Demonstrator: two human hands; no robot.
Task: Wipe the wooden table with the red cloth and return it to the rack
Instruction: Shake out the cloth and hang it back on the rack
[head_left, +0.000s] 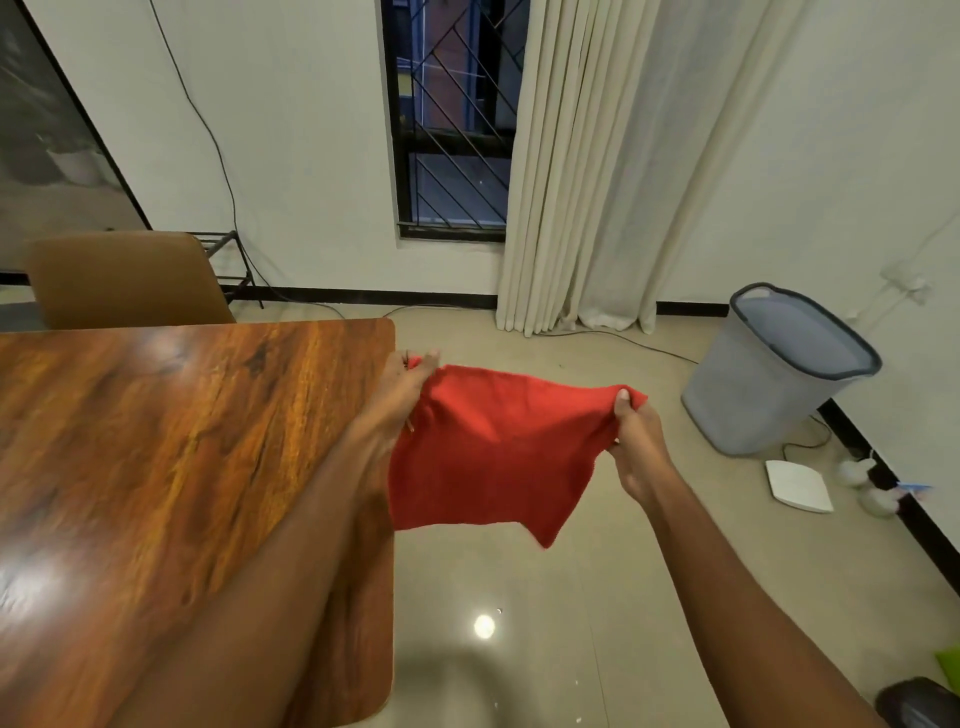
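The red cloth hangs spread out in the air just off the right edge of the wooden table, above the floor. My left hand pinches its upper left corner beside the table's edge. My right hand grips its upper right corner. The cloth's lower edge dangles free. A dark metal rack stands against the far wall behind the chair, partly hidden.
A brown chair stands at the table's far side. A grey laundry basket sits on the floor to the right, with a white flat object and cables near it. Curtains hang by the barred window.
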